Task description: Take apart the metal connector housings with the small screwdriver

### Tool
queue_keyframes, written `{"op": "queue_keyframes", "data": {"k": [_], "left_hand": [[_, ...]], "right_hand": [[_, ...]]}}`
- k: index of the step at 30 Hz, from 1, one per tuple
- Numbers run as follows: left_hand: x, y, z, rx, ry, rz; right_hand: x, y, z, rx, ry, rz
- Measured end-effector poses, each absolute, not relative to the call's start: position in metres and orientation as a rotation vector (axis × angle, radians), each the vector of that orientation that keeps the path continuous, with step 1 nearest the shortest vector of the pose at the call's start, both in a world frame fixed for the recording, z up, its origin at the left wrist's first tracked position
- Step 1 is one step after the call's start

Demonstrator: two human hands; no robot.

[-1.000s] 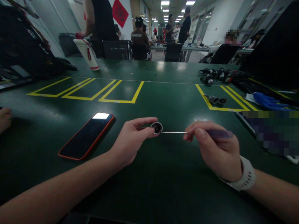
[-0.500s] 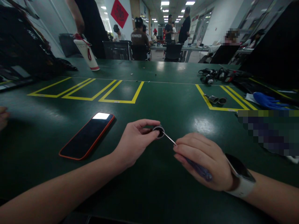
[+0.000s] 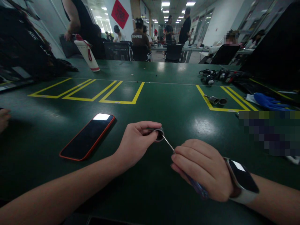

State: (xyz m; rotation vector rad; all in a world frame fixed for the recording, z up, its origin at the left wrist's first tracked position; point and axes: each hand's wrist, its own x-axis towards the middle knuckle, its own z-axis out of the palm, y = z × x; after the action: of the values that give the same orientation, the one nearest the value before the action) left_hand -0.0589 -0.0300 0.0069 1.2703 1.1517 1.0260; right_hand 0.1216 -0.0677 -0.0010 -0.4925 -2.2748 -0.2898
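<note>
Between thumb and fingers, my left hand (image 3: 134, 142) pinches a small grey metal ring-like part (image 3: 160, 135), its open end turned toward me. My right hand (image 3: 202, 168) is closed around the purplish handle of a screwdriver (image 3: 168, 143). The thin shaft slopes up and left, its tip at or inside the part's opening; the tip itself is hidden. Left of my left hand lies a phone (image 3: 87, 137) in an orange-red case, screen up.
Yellow tape (image 3: 117, 102) outlines boxes on the green table (image 3: 164, 97). Two joined metal cylinders (image 3: 217, 100) lie in the right-hand box. Farther off are a white tumbler (image 3: 87, 54), dark metal parts (image 3: 209, 78) and a blue glove (image 3: 269, 101). Another person's hand (image 3: 4, 120) shows at the left edge.
My right hand has moved slightly down and toward me, its wrist turned so the watch face shows more. The screwdriver shaft slopes more steeply. The part has tilted a little in my left hand.
</note>
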Motion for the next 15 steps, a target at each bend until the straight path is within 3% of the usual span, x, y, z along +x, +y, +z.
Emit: {"op": "queue_keyframes", "data": {"k": [15], "left_hand": [[-0.0598,-0.0306,0.0055,1.316,1.151,1.050]], "right_hand": [[0.1208,-0.0671,-0.0016,-0.477,-2.279,-0.308]]}}
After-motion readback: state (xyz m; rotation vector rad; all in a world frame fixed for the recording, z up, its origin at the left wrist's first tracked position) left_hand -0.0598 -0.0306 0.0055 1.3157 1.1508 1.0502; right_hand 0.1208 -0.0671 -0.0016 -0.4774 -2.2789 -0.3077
